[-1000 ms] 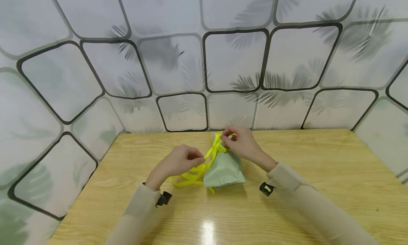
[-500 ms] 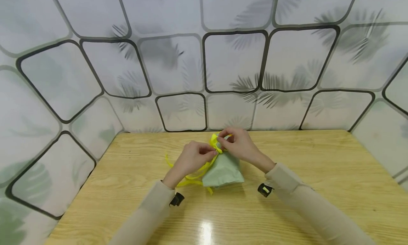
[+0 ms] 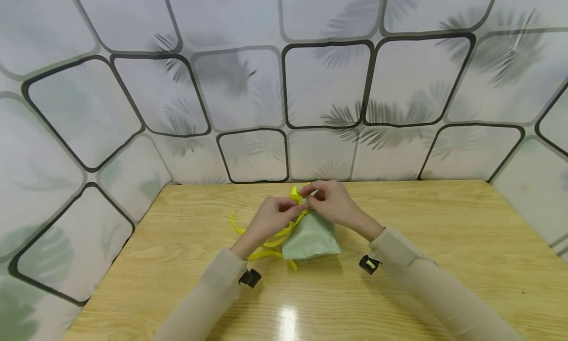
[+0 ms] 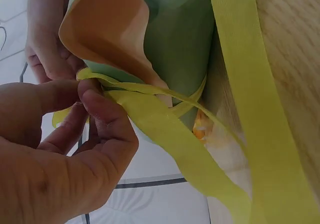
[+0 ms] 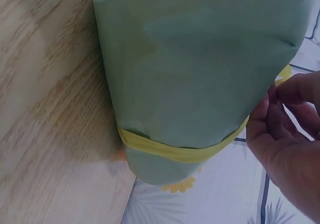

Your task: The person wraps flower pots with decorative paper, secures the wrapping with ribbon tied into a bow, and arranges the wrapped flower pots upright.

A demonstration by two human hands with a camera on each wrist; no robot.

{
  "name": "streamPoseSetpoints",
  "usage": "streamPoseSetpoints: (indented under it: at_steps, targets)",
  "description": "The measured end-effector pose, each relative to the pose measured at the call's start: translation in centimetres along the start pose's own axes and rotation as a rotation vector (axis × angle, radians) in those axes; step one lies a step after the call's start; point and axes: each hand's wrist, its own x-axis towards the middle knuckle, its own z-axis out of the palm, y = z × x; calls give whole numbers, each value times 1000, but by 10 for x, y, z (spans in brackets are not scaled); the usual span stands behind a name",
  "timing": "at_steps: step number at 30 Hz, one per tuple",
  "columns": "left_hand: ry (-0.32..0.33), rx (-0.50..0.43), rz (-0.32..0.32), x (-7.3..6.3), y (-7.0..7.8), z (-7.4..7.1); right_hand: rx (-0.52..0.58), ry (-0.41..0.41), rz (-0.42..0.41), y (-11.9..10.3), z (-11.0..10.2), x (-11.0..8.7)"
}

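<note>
A light green paper wrap [image 3: 311,238] lies towards the back middle of the table. Around its narrow far end runs a flat yellow ribbon [image 5: 175,151], with a loop standing up near the fingertips. My left hand [image 3: 270,218] pinches the ribbon [image 4: 155,121] between thumb and fingers at the wrap's left side. Close beside it, my right hand [image 3: 335,203] pinches at the same tied spot with thumb and forefinger; the exact bit it grips is mostly hidden. The left wrist view shows an orange-brown inner fold [image 4: 107,26] of the wrap.
Long ribbon tails [image 3: 266,255] trail left of the wrap on the wooden table [image 3: 421,242]. Behind the table stands a patterned wall covering [image 3: 328,85]. Small yellow flower shapes [image 5: 180,185] show beyond the wrap's end in the right wrist view.
My left hand has moved right and up along the ribbon to meet the right hand at the wrap's narrow end. The right hand has barely shifted. A ribbon loop now stands up there.
</note>
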Motion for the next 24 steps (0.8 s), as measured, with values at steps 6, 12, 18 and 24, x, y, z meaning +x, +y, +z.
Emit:
streamPoseSetpoints:
  at_steps: [6,12,18,24]
  targets:
    - [3,-61,-69,-1,-2,-2,7,-34,-17,3,-1,0]
    - [3,-46,-71,-1,-1,-2,-4,-72,-50,5,-1,-1]
    - [-9,-39,-76,-1,-1,-3,-2,-93,-44,7,-1,-1]
    - [-15,-6,-46,0,-2,-2,-4,-98,-35,9,1,-1]
